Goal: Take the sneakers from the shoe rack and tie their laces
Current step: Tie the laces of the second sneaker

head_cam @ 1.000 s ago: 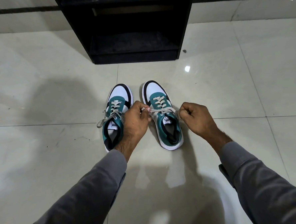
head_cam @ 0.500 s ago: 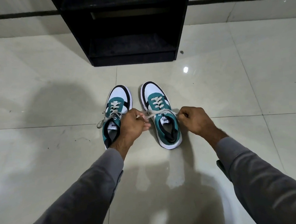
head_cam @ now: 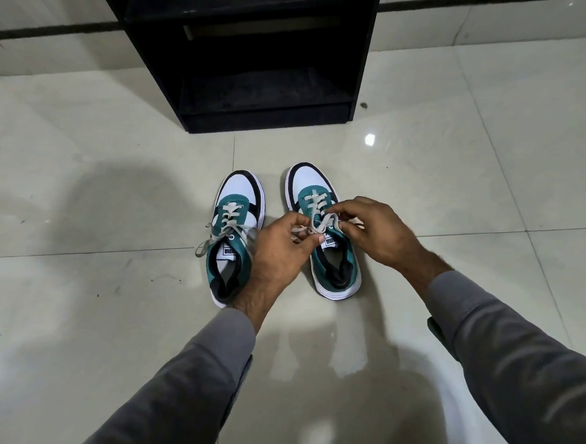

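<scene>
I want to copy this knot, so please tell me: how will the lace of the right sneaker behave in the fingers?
The lace looks flat and woven, so probably floppy but grippy. It bends into loops between left hand and right hand, so likely light.

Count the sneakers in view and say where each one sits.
2. The left sneaker stands on the floor, partly behind the left hand; the right sneaker stands beside it, under both hands. The shoe rack looks empty.
</scene>
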